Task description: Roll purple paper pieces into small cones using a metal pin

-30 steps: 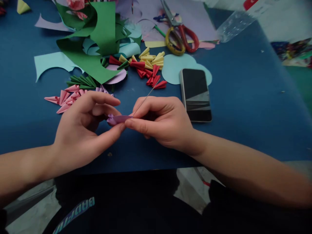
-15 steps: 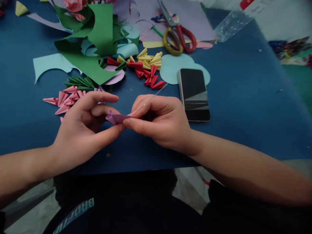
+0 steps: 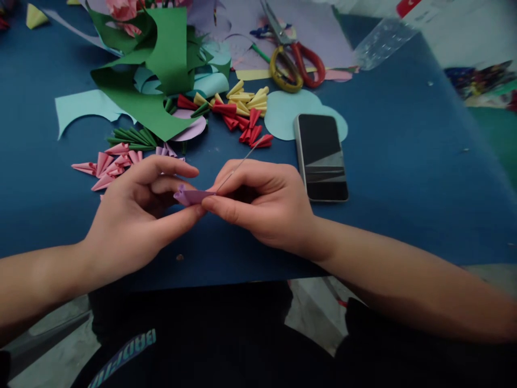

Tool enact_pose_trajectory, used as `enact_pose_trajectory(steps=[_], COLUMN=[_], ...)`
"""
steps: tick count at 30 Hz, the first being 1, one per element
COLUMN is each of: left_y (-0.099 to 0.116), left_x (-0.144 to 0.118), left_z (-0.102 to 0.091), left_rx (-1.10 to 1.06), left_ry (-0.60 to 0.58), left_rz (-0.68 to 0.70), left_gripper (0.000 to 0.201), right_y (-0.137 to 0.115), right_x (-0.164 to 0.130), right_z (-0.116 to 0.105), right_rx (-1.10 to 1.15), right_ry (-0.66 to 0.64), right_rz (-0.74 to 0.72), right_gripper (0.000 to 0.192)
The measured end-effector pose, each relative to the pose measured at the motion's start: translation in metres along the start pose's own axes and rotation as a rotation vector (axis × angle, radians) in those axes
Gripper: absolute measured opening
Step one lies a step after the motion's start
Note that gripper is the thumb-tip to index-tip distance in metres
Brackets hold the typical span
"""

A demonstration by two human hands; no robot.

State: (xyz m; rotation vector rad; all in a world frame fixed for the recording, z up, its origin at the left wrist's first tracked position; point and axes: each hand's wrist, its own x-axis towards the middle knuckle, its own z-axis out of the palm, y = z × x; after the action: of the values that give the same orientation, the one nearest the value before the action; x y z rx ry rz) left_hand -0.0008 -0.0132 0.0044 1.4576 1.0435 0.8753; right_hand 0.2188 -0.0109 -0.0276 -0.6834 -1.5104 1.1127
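A small rolled purple paper piece point(image 3: 189, 195) sits between both hands just above the blue table point(image 3: 404, 178). My left hand point(image 3: 137, 215) pinches its left end between thumb and fingers. My right hand point(image 3: 262, 202) grips its right end and also holds a thin wire point(image 3: 238, 167) that slants up and right from the paper. Behind the hands lie several folded pink cones point(image 3: 107, 163), green cones point(image 3: 131, 137), red cones point(image 3: 246, 125) and yellow cones point(image 3: 248, 98).
A dark phone point(image 3: 322, 157) lies face up right of my hands, on a light blue cutout point(image 3: 283, 110). Scissors point(image 3: 293, 59) with red and yellow handles rest at the back. Green paper scraps point(image 3: 161, 59) pile at the back left. A clear plastic piece point(image 3: 383, 37) lies at the back right.
Both hands stay on the purple piece with only slight finger shifts. The wire's free end has swung a little. The view has drifted slightly.
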Motion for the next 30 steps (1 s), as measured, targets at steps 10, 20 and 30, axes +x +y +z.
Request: enact_pose_trajectory(steps=[10,20,30], left_y=[-0.0011,0.0008,0.0045], left_x=[-0.0034,-0.0017,-0.0003], left_z=[-0.0008,-0.0017,0.0024], left_rx=[0.031,0.068,0.011], left_ry=[-0.004,-0.001,0.055], left_rz=[0.021,0.039,-0.018], left_gripper=[0.038,0.037,0.033], right_y=[-0.0030,-0.0043,-0.0051], right_x=[0.0003,-0.0004,-0.0013], right_z=[-0.0028,-0.0027,-0.0036], right_rx=[-0.056,-0.047,-0.145], right_ry=[-0.051,-0.049,-0.051], right_rz=[-0.044,0.022,-0.062], right_gripper=[0.017,0.015,0.005])
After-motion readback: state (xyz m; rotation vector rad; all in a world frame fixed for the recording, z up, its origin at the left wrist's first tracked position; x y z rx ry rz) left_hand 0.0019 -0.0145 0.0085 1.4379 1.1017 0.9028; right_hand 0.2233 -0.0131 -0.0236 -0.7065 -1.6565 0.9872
